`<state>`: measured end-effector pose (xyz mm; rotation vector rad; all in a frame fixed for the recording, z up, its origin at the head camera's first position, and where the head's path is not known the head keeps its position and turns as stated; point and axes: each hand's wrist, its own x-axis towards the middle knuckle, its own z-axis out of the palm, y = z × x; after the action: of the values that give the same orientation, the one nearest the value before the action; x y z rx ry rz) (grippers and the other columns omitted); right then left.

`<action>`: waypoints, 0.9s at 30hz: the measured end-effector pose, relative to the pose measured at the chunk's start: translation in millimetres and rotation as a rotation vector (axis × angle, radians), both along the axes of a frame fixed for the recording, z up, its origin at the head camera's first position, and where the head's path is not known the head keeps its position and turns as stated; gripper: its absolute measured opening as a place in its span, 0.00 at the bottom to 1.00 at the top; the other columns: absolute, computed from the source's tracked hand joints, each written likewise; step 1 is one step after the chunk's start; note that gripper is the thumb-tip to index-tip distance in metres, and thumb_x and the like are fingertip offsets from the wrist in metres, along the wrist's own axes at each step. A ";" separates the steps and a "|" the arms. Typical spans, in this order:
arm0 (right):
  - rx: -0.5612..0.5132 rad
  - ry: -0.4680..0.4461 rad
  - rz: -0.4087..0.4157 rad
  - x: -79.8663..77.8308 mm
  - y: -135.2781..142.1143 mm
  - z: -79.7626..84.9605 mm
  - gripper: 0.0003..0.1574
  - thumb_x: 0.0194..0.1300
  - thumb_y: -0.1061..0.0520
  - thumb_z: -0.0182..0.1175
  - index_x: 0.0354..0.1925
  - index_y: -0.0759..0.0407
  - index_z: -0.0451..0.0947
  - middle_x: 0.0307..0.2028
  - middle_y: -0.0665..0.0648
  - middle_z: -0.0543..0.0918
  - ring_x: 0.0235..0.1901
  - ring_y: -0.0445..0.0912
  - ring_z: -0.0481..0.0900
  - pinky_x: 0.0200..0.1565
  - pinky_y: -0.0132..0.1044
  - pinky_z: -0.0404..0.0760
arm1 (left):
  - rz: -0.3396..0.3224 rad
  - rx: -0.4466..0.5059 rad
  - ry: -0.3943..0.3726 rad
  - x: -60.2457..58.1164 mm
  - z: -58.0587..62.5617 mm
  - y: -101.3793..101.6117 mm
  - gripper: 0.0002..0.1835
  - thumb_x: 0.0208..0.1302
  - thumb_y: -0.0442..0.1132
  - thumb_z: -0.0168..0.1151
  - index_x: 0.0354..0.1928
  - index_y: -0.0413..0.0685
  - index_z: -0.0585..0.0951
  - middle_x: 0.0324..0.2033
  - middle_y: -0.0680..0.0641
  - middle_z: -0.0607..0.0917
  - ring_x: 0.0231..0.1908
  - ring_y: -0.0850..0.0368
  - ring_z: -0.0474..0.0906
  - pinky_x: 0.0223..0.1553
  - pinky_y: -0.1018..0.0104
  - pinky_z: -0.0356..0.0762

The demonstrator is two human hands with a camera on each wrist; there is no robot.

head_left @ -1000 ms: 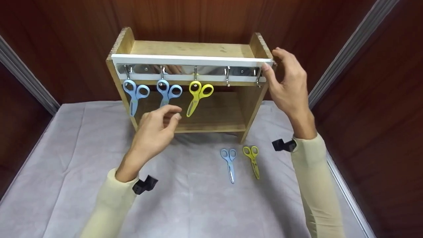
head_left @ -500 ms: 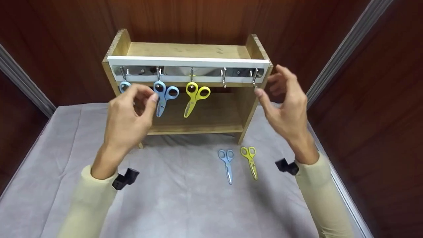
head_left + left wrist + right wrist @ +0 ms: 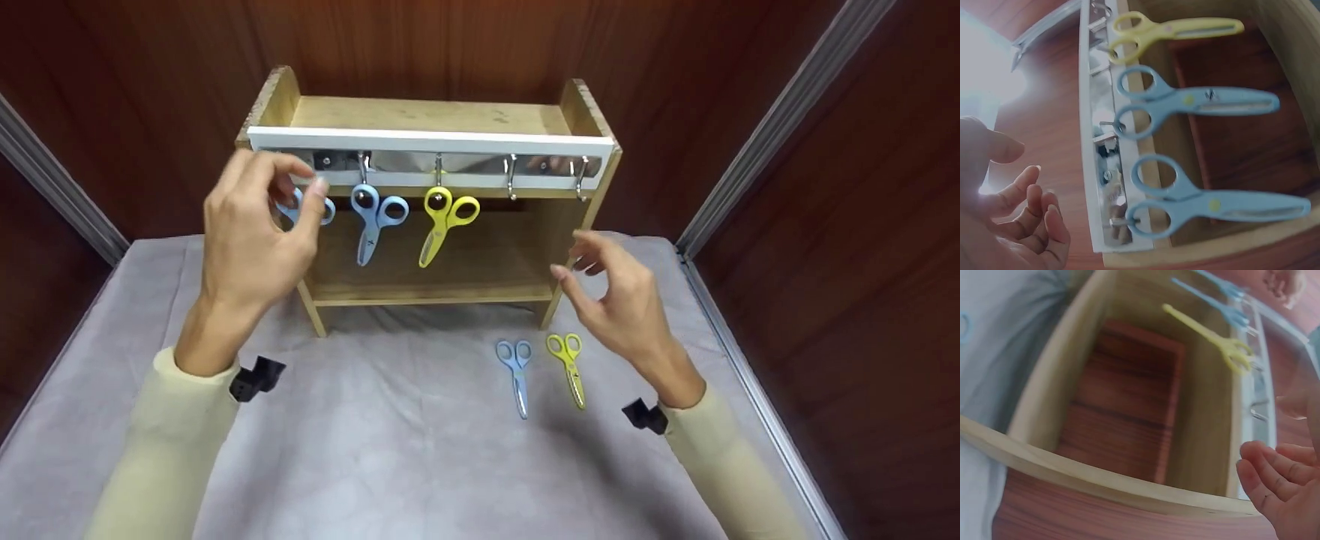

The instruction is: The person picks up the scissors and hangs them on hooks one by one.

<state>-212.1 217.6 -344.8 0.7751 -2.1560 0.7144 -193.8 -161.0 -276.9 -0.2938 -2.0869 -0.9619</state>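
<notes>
My left hand is raised at the shelf's left end, thumb and fingers loosely bent with nothing between them. In the head view it partly covers the leftmost blue scissors, which the left wrist view shows hanging by one finger loop, apart from the hand. Beside them hang a second pair of blue scissors and yellow scissors, each on its own hook. Over the cloth in front of the shelf's right side, my right hand hovers with relaxed fingers, holding nothing. Near it lie blue scissors and yellow scissors.
A white rail with metal hooks runs along the front of a wooden shelf. Its two right hooks, including the end hook, carry nothing. Grey cloth covers the table; dark wood panels enclose it.
My left hand has moved left and up, from the second pair of hanging scissors to the leftmost. My right hand has left the rail's right end and come down toward the cloth.
</notes>
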 end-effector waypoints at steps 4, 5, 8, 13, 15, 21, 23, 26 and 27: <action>0.027 -0.065 0.016 3.5 0.3 -13.0 0.21 0.68 0.58 0.72 0.54 0.68 0.81 0.41 0.62 0.90 0.40 0.51 0.90 0.44 0.45 0.90 | 0.012 -0.039 0.029 -7.0 1.9 -7.4 0.14 0.72 0.39 0.64 0.49 0.34 0.85 0.43 0.32 0.80 0.46 0.41 0.76 0.49 0.58 0.69; 0.026 -0.081 0.020 4.1 0.3 -16.0 0.19 0.68 0.58 0.72 0.52 0.67 0.82 0.41 0.61 0.91 0.40 0.51 0.90 0.44 0.46 0.90 | 0.013 -0.047 0.035 -8.7 2.2 -8.8 0.15 0.72 0.39 0.64 0.51 0.34 0.85 0.44 0.32 0.81 0.48 0.40 0.76 0.51 0.55 0.69; 0.029 -0.112 0.017 4.3 0.8 -25.8 0.16 0.67 0.58 0.72 0.48 0.66 0.84 0.41 0.61 0.92 0.40 0.52 0.91 0.45 0.48 0.91 | 0.016 -0.072 0.044 -14.4 2.7 -12.9 0.16 0.72 0.40 0.64 0.53 0.35 0.85 0.49 0.33 0.82 0.53 0.38 0.75 0.56 0.50 0.70; 0.060 -0.219 -0.024 5.3 -0.5 -40.6 0.18 0.70 0.55 0.71 0.50 0.66 0.83 0.44 0.65 0.92 0.43 0.55 0.92 0.48 0.49 0.91 | 0.043 -0.082 0.038 -24.6 3.3 -19.2 0.18 0.71 0.41 0.65 0.55 0.35 0.84 0.54 0.34 0.82 0.58 0.37 0.73 0.60 0.47 0.70; 0.063 -0.284 -0.045 5.7 -2.3 -47.1 0.22 0.70 0.54 0.70 0.55 0.67 0.80 0.48 0.66 0.91 0.46 0.56 0.92 0.50 0.50 0.91 | 0.055 -0.085 0.036 -29.1 3.5 -22.2 0.19 0.71 0.42 0.65 0.56 0.35 0.84 0.56 0.33 0.82 0.59 0.37 0.72 0.61 0.46 0.69; 0.093 -0.377 -0.080 5.6 -6.6 -68.8 0.34 0.72 0.51 0.69 0.65 0.70 0.73 0.56 0.69 0.88 0.56 0.59 0.89 0.58 0.55 0.87 | 0.071 -0.098 0.024 -43.4 4.8 -30.2 0.21 0.73 0.43 0.63 0.59 0.34 0.83 0.58 0.33 0.82 0.60 0.37 0.74 0.63 0.44 0.72; 0.119 -0.380 -0.089 5.4 -6.7 -76.4 0.35 0.72 0.50 0.69 0.66 0.71 0.73 0.58 0.70 0.87 0.58 0.61 0.87 0.59 0.56 0.86 | 0.076 -0.108 0.025 -48.4 4.9 -32.0 0.22 0.73 0.43 0.63 0.60 0.34 0.82 0.58 0.33 0.82 0.60 0.36 0.74 0.64 0.43 0.72; 0.165 -0.395 -0.108 5.5 -7.9 -85.8 0.35 0.71 0.49 0.69 0.65 0.72 0.74 0.58 0.71 0.86 0.58 0.62 0.87 0.58 0.56 0.87 | 0.088 -0.133 0.023 -55.6 4.9 -34.4 0.22 0.73 0.44 0.63 0.60 0.34 0.82 0.58 0.33 0.82 0.61 0.36 0.75 0.66 0.42 0.71; 0.173 -0.404 -0.114 5.4 -8.5 -88.6 0.36 0.71 0.49 0.69 0.65 0.73 0.74 0.57 0.72 0.86 0.58 0.63 0.87 0.58 0.56 0.87 | 0.093 -0.144 0.021 -58.0 5.1 -35.4 0.23 0.73 0.45 0.63 0.60 0.34 0.82 0.59 0.34 0.83 0.62 0.36 0.75 0.66 0.41 0.71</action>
<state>-206.7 209.1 -433.4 0.6282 -2.6323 0.6749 -251.8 -196.4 -271.8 -0.2766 -2.1352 -0.7530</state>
